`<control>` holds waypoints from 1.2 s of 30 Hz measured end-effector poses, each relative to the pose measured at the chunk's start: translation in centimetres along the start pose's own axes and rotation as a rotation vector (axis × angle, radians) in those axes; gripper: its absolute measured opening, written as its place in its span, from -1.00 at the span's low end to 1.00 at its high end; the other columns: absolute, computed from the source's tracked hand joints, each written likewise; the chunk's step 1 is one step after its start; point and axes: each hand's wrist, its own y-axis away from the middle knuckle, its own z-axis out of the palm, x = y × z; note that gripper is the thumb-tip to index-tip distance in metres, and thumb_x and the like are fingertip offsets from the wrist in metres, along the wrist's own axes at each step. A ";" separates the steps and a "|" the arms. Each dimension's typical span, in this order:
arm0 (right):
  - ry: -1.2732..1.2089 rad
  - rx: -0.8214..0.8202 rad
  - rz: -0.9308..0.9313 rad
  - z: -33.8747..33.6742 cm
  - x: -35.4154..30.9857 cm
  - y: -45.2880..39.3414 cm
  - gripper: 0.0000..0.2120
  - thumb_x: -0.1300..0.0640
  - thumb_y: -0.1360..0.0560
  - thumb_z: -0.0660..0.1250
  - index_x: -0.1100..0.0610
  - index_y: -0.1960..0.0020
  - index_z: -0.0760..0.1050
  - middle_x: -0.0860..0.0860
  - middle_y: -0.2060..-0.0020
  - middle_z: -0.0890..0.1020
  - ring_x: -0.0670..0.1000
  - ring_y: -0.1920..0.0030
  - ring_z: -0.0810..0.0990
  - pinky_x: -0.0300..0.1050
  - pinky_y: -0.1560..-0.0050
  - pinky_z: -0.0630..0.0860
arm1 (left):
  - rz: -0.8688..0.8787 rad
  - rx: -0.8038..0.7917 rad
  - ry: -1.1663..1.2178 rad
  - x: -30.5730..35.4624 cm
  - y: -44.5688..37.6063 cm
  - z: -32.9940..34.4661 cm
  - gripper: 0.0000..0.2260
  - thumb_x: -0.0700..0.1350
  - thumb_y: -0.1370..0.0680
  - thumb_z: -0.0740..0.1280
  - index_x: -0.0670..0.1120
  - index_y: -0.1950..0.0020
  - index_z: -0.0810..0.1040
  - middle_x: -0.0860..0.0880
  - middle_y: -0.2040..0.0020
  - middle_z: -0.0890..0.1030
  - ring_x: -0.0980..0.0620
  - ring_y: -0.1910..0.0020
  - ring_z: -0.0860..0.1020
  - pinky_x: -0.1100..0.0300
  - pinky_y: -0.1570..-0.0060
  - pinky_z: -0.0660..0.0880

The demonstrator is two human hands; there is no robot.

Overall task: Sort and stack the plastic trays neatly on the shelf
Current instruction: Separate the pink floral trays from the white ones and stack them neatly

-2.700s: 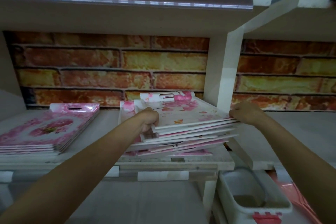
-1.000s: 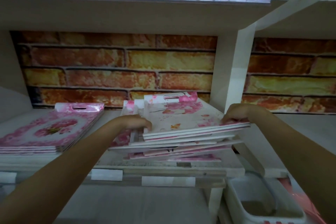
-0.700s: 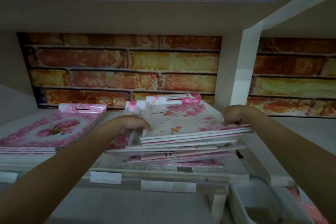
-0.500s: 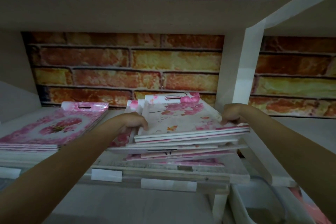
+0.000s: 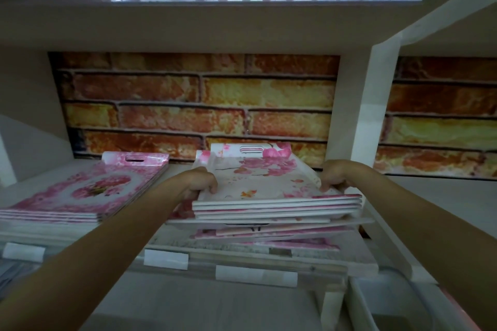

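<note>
A pile of white trays with pink blossom prints [image 5: 258, 180] lies in the middle of the shelf [image 5: 269, 252]. Its upper trays sit squared together; the lower ones [image 5: 269, 232] are fanned out and skewed. My left hand [image 5: 200, 181] grips the left edge of the upper trays, fingers curled over the rim. My right hand [image 5: 333, 174] grips their right edge near the white upright post. A second, tidy stack of pink rose trays [image 5: 83, 193] rests on the shelf to the left, apart from both hands.
A white post [image 5: 376, 105] stands close on the right of the pile. A brick-pattern wall [image 5: 193, 105] closes the back and an upper shelf [image 5: 209, 24] hangs overhead. A white bin [image 5: 390, 309] sits below at the lower right. White labels [image 5: 255, 275] mark the shelf front.
Both hands have shifted the upper trays a little left and squared their front edges. The lower trays remain skewed. The view has moved closer.
</note>
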 end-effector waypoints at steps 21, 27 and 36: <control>-0.126 -0.004 0.018 1.2 -0.4 0.8 -0.65 0.31 -0.51 0.31 0.35 -0.28 0.40 0.14 -0.01 0.53 0.14 -0.01 0.54 -0.08 0.01 0.49 | -0.016 0.044 -0.119 -1.8 1.1 -3.0 -0.63 -0.18 -0.48 0.30 -0.33 -0.24 0.44 -0.22 0.10 0.62 -0.18 0.20 0.59 0.09 0.29 0.54; -0.079 0.026 -0.014 2.1 -2.6 1.6 -0.55 0.27 -0.52 0.32 0.32 -0.37 0.34 0.16 -0.25 0.49 0.14 -0.18 0.48 -0.11 -0.01 0.38 | 0.005 0.110 -0.088 -1.7 1.7 -2.9 -0.69 -0.26 -0.56 0.15 -0.30 -0.29 0.36 -0.10 0.20 0.47 -0.01 0.29 0.47 0.18 0.41 0.33; -0.203 0.041 -0.020 3.5 -2.8 0.8 -0.59 0.41 -0.49 0.28 0.36 -0.33 0.36 0.22 -0.23 0.50 0.17 -0.14 0.49 -0.12 -0.06 0.42 | 0.039 0.156 -0.098 -1.6 1.4 -3.3 -0.89 -0.26 -0.59 0.13 -0.23 -0.11 0.32 -0.05 0.24 0.40 0.05 0.31 0.40 0.21 0.42 0.27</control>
